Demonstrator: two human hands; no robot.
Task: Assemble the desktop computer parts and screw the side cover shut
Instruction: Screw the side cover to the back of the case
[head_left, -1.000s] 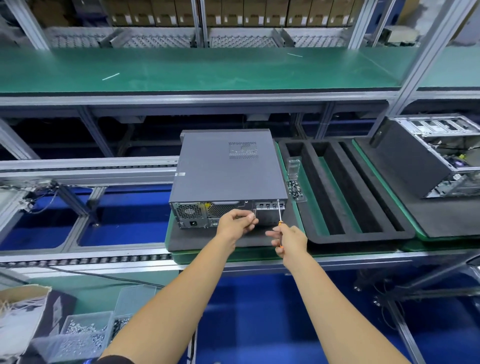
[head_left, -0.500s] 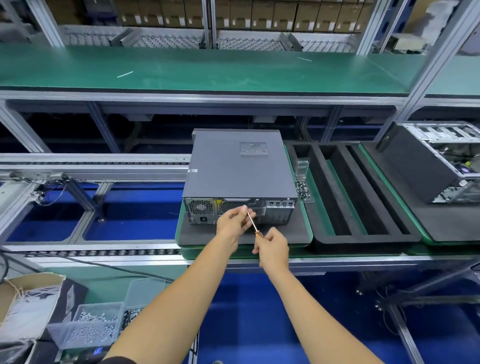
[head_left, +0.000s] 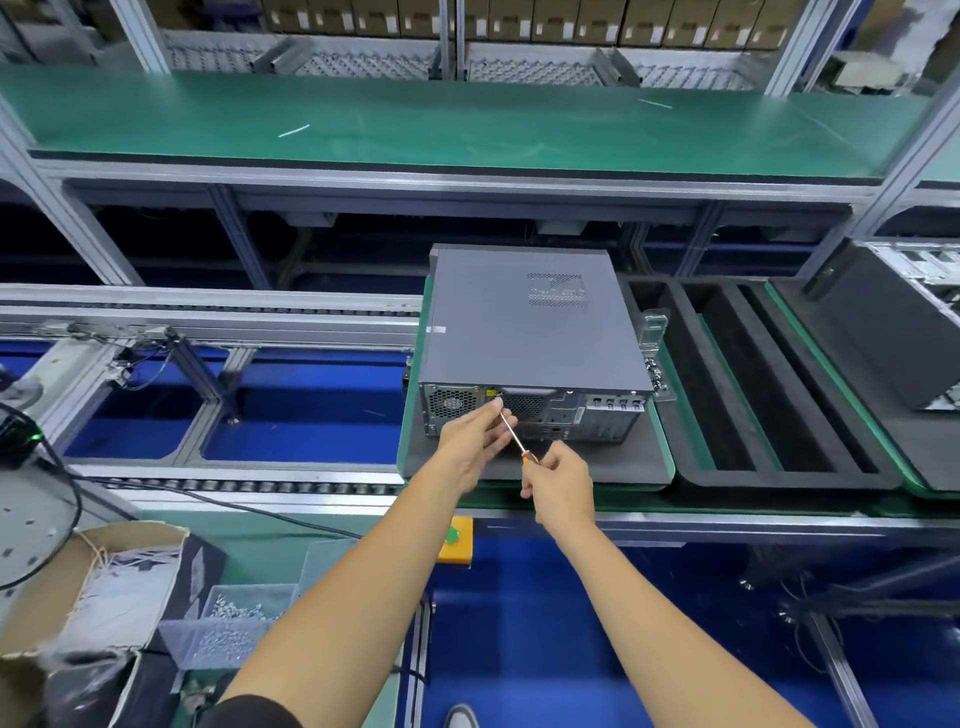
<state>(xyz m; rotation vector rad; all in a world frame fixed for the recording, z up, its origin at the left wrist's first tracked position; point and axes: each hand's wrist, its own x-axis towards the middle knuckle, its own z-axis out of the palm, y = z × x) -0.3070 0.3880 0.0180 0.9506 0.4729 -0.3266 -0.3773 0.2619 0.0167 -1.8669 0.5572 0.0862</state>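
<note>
A grey desktop computer case (head_left: 524, 332) lies on its side on a black foam pad (head_left: 597, 467), side cover on top, rear panel facing me. My right hand (head_left: 563, 480) grips the orange handle of a thin screwdriver (head_left: 511, 434). The shaft slants up and left, with its tip at the top edge of the rear panel beside the fan grille. My left hand (head_left: 475, 436) pinches the shaft close to the tip, fingers against the rear panel.
A clear box of screws (head_left: 655, 364) sits at the case's right side. Black foam trays (head_left: 763, 384) and another open case (head_left: 904, 332) lie to the right. Screw bins (head_left: 234, 629) and a cardboard box (head_left: 93, 597) stand at lower left, a yellow button box (head_left: 456, 538) at the bench edge.
Both hands moved left along the rear panel. The screwdriver swung from upright at the right corner to a slant with its tip near the fan grille, my left hand now pinching its shaft.
</note>
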